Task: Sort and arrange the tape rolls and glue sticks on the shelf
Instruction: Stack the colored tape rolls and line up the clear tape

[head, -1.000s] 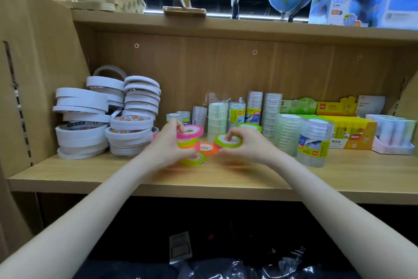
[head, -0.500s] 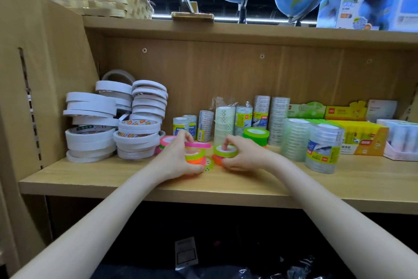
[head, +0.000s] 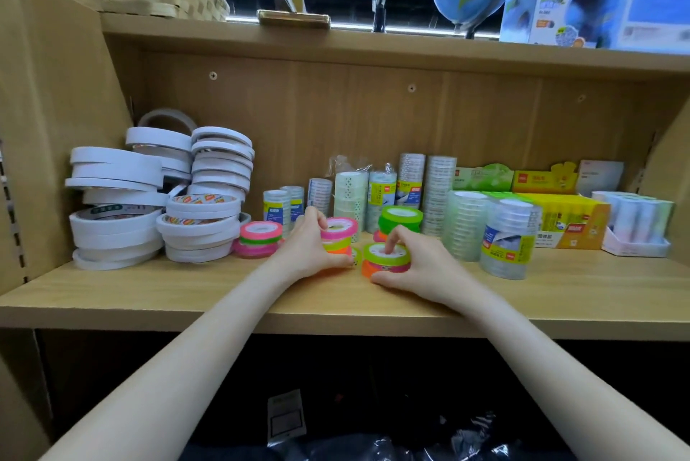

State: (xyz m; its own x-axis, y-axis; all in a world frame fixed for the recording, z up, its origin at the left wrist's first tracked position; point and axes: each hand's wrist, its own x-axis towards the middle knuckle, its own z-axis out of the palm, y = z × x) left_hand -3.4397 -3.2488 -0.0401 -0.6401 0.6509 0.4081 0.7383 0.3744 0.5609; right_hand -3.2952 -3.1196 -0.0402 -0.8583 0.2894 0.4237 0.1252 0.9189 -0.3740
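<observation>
On the wooden shelf (head: 149, 292), the left hand (head: 306, 247) grips a small stack of neon tape rolls (head: 338, 236) with a pink roll on top. At 3 o'clock from it, the right hand (head: 414, 266) holds another short stack (head: 386, 261), one finger in the green top roll's core. White tape stacks (head: 149, 195) stand at 9 o'clock, the yellow glue stick box (head: 571, 221) at 3 o'clock.

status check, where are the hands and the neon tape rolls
Left hand grips the pink-topped neon tape stack. Right hand holds the green-topped neon stack, one finger in its core. Both stacks on the wooden shelf. Nothing blocking.
</observation>
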